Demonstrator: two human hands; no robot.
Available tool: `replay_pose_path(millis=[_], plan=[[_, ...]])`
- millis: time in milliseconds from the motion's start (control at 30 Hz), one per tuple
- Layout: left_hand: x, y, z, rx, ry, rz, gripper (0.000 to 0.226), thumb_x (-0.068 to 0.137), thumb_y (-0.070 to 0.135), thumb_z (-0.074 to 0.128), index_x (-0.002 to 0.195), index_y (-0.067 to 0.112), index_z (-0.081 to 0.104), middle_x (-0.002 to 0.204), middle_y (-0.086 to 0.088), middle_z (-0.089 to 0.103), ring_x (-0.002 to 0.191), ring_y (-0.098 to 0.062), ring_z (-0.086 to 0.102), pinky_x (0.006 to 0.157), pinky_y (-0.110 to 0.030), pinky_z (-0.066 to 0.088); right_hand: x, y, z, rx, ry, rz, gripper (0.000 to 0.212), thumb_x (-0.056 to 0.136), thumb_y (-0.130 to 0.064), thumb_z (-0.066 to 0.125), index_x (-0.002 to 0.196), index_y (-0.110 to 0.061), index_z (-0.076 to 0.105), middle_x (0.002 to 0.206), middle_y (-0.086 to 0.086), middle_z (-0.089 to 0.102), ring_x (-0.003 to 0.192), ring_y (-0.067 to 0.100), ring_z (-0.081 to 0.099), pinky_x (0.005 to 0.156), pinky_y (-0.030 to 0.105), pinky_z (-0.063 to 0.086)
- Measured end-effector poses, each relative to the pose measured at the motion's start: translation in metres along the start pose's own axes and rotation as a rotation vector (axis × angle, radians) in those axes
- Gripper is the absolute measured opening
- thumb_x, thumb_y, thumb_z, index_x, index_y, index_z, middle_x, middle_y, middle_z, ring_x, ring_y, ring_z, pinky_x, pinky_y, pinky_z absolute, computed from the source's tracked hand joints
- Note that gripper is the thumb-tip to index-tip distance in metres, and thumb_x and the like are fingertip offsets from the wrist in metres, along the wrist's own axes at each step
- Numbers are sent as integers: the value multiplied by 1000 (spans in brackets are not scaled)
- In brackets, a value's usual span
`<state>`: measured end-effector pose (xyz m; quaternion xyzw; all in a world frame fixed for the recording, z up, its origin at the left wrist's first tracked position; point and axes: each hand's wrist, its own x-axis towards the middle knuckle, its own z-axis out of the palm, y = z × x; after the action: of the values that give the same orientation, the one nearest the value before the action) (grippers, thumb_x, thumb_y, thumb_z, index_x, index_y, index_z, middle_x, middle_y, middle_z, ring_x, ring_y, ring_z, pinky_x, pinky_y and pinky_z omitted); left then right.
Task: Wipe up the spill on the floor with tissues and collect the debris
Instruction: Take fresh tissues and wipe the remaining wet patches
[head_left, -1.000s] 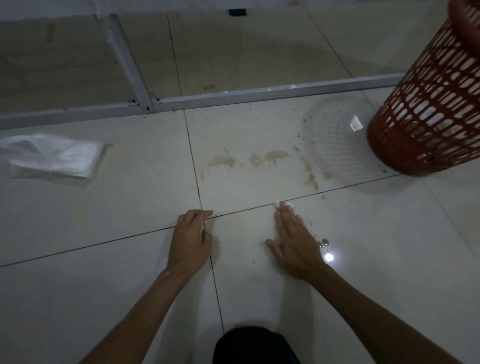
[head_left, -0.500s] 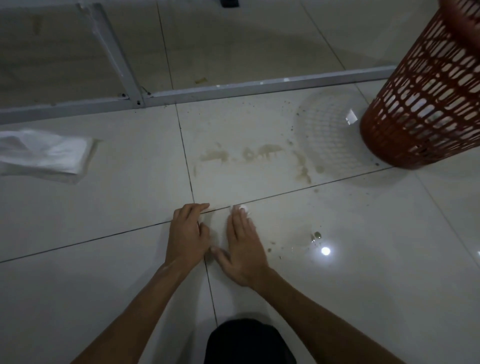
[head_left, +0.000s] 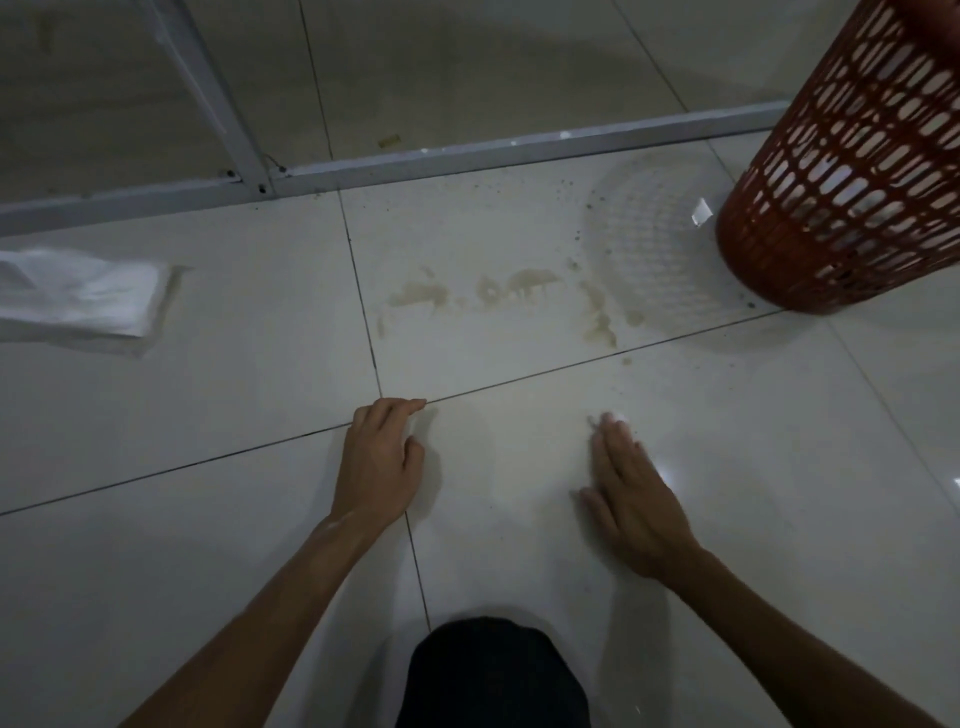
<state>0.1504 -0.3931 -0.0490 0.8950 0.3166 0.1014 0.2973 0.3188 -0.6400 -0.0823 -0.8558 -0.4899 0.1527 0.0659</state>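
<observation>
Your left hand (head_left: 382, 457) rests on the floor (head_left: 208, 519) with fingers loosely bent, holding nothing. Your right hand (head_left: 631, 493) lies flat and presses a small white tissue (head_left: 619, 417) under straight fingers. This seems to be the wiping step: the brown spill (head_left: 519, 286) lies ahead of both hands, so the next move needs a forward push onto it.

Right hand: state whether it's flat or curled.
Flat: the right hand lies palm-down on the floor, fingers straight, a white tissue under its fingertips.
</observation>
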Motion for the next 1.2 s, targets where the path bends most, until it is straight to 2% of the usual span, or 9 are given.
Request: replay_pose_path(millis=[133,200,267,467,600,700,833,1033,1200], plan=[[2,3,3,-67,46,-71,46,79,17,35,118,12,57,114,-9,59,107,-28,48,94,-34,39,13,-36,5,231,142,412,93,83,-64,9,146,3,7,156,16,-8,144,26,-12,117,38,-4],[10,2,3,-138,115,-154,44,79,14,37,118,12,58,115,-9,59,109,-28,46,95,-32,39,31,-59,6,336,174,513,98,78,-65,13,146,6,7,156,20,-7,144,30,-12,117,39,-6],[18,0,0,-164,162,-177,39,83,13,39,118,12,58,116,-9,59,109,-28,45,94,-36,43,49,-79,11,326,190,442,98,79,-65,16,145,7,9,155,23,-6,144,32,-10,117,40,-6],[28,-16,-17,-88,208,-182,33,90,11,41,119,11,56,119,-12,59,113,-29,45,96,-29,33,95,-144,14,310,141,198,94,83,-63,19,146,4,-2,156,21,-9,144,31,-13,116,37,-8],[27,-21,-23,-64,189,-185,32,92,11,41,120,11,55,122,-11,58,115,-28,45,97,-29,33,105,-177,24,264,23,-38,88,88,-56,29,147,2,-2,156,19,-9,144,29,-13,118,40,-5],[24,-21,-24,-58,172,-164,31,93,11,41,121,11,54,122,-11,58,116,-27,45,97,-29,32,94,-161,26,187,-54,-272,82,93,-50,39,148,0,4,157,14,-6,144,23,-13,119,38,-2],[20,-17,-22,-42,127,-112,38,89,21,35,121,11,54,118,-11,60,112,-28,46,94,-27,31,66,-115,21,59,-123,-535,75,94,-49,37,148,-3,12,158,13,2,145,22,-8,119,33,-1],[19,-1,-13,-81,87,-105,41,88,25,34,122,13,54,118,-8,59,112,-26,45,94,-26,32,41,-47,8,-35,-118,-515,70,95,-47,34,148,-4,18,157,13,9,146,24,2,119,37,10],[24,9,-6,-72,56,-70,41,88,24,34,122,14,54,118,-7,59,112,-25,45,93,-26,33,46,1,-8,-28,8,-176,80,93,-59,11,146,-1,21,156,16,12,144,28,8,117,44,18]])
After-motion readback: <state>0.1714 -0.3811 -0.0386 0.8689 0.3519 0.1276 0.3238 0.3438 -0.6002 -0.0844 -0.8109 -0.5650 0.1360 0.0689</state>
